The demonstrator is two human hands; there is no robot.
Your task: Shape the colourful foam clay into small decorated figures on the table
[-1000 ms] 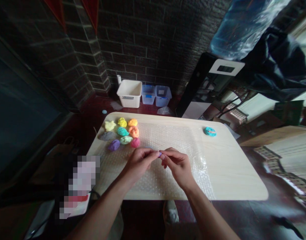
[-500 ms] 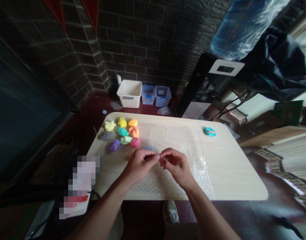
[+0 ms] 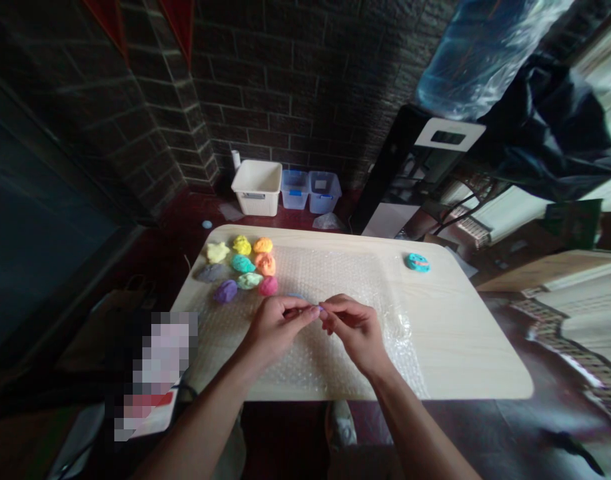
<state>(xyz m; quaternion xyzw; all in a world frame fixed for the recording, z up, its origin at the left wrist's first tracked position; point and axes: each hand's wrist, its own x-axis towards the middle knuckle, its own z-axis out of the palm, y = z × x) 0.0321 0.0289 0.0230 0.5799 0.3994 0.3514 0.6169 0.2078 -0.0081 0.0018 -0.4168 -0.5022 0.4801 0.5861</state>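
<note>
My left hand (image 3: 281, 325) and my right hand (image 3: 356, 328) meet over the bubble wrap (image 3: 335, 267), fingertips pinched together. Between them is a tiny purple piece of modelling clay (image 3: 321, 308), mostly covered by the fingers. Just behind my left hand, part of a flat blue piece (image 3: 295, 295) shows. Several soft clay lumps lie left of my hands, among them a purple lump (image 3: 226, 291), a pink lump (image 3: 268, 286), a pale green lump (image 3: 250, 281), a teal lump (image 3: 243, 263) and a grey lump (image 3: 211, 273).
On the right of the wooden table (image 3: 465, 333) lies a turquoise clay disc (image 3: 418, 263) with a pinkish stripe. Beyond the table, a white basket (image 3: 258, 190) and two clear bins stand on the floor by the brick wall. A water dispenser (image 3: 400, 167) rises at the back right.
More of the purple piece shows between my fingertips, while the blue piece behind my left hand is more covered. The view has shifted slightly; the clay lumps stay in place.
</note>
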